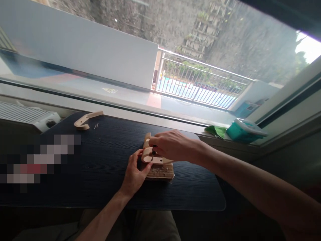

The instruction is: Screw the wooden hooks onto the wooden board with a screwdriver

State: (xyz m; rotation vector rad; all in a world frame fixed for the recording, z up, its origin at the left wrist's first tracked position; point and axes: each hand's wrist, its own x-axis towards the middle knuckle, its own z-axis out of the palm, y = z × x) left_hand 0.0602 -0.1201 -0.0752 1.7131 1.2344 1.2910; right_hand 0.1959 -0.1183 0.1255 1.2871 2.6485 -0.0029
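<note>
A pale, curved wooden piece (156,161) with dark holes in its face lies on a rough wooden block (160,172) on the dark table. My left hand (134,173) grips the curved end of this piece from the left, thumb along its near side. Above it, my right hand (167,144) is closed around a small hand tool (153,153) with a dark collar and thin shaft. The shaft points down at the piece near its rounded end; my fingers hide the handle, so its exact kind is unclear. Light crumbs lie on the block.
A second bent wooden piece (85,120) with holes lies at the table's far left, beside some small thin pins (96,126). On the window sill stand a teal lidded box (244,131) and a green cloth (216,131). A white radiator (27,115) is at the left.
</note>
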